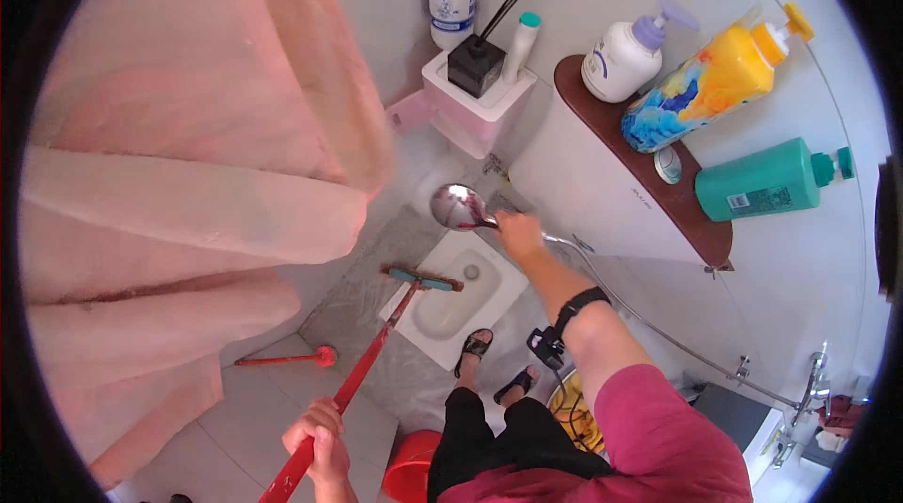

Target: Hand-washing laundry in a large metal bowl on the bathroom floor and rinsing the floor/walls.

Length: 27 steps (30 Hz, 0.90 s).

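My left hand [317,435] is closed around the red handle of a floor brush [369,364]. The brush's green head with brown bristles lies across the left rim of a white squat toilet [499,268] set in the floor. In my right hand [518,235] is a chrome shower head [459,207], gripped by its handle and held over the far end of the toilet. A metal hose [649,320] runs from it to the wall tap at the lower right. Whether water flows is hard to make out.
A pink towel [188,202] hangs large on the left. A brown corner shelf [673,193] carries several pump bottles on the right. A pink-and-white box [470,117] stands at the back. A red-headed toilet brush [325,355] lies left; a red bucket [411,467] stands by my legs.
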{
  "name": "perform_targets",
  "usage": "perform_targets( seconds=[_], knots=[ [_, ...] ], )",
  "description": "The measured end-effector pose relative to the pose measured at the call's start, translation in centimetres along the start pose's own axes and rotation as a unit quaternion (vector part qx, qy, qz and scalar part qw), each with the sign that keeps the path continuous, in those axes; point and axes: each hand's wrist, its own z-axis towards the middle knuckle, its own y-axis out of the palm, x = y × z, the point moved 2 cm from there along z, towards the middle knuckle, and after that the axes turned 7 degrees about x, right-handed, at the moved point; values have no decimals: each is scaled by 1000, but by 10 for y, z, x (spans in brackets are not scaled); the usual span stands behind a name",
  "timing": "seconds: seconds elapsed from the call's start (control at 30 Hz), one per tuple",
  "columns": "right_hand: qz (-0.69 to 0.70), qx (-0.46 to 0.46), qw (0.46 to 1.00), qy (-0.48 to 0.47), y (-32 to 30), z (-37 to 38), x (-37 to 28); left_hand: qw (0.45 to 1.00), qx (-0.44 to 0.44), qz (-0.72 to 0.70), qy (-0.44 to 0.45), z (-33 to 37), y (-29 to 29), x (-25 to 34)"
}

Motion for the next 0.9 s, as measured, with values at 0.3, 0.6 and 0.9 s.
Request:
perform_targets(
  seconds=[0.3,0.6,0.9],
  knots=[
    [103,62,978,-169,17,14,-98,1000,-4,22,-3,4,-7,3],
    [147,-22,960,-237,19,-25,-89,999,-36,22,-9,5,9,0],
    [129,46,983,119,8,-176,44,994,-95,44,-15,10,48,2]
  ],
)
